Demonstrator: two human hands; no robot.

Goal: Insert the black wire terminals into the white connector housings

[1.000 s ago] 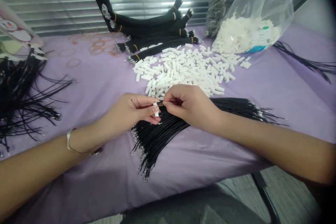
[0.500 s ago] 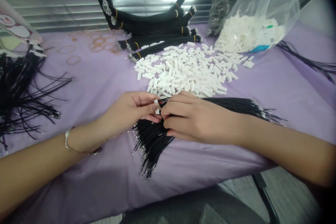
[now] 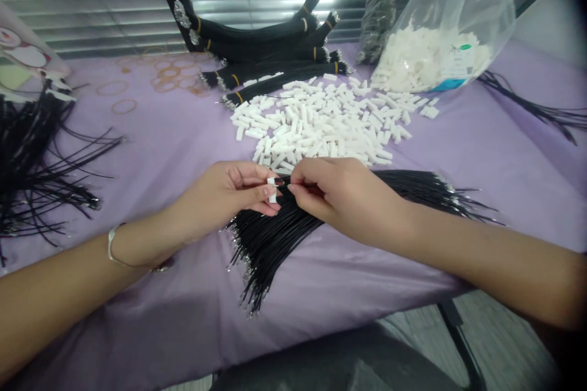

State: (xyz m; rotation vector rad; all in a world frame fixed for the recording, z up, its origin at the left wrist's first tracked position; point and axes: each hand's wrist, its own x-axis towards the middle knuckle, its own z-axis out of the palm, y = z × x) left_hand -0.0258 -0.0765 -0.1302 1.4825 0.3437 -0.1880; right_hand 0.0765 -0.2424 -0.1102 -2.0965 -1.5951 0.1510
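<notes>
My left hand (image 3: 224, 192) pinches a small white plastic connector housing (image 3: 273, 190) between thumb and fingertips. My right hand (image 3: 343, 192) sits just to its right, its fingertips pinching thin black wire (image 3: 302, 184) close to the housing. Under both hands lies a fanned bundle of black crimped wires (image 3: 279, 238), with metal terminals at its ends. Beyond my fingers spreads a heap of loose white connector housings (image 3: 316, 125). The exact point where wire meets housing is too small to tell.
A purple tablecloth (image 3: 160, 146) covers the table. Banded black wire bundles (image 3: 270, 55) lie at the back, beside a clear bag of white housings (image 3: 440, 36). Loose black wires (image 3: 32, 159) lie at left, and rubber bands (image 3: 169, 76) lie at the back left.
My right hand has drawn back to the right from the housing, and its fingers now pinch the wire more narrowly. My left hand still holds the housing in about the same place.
</notes>
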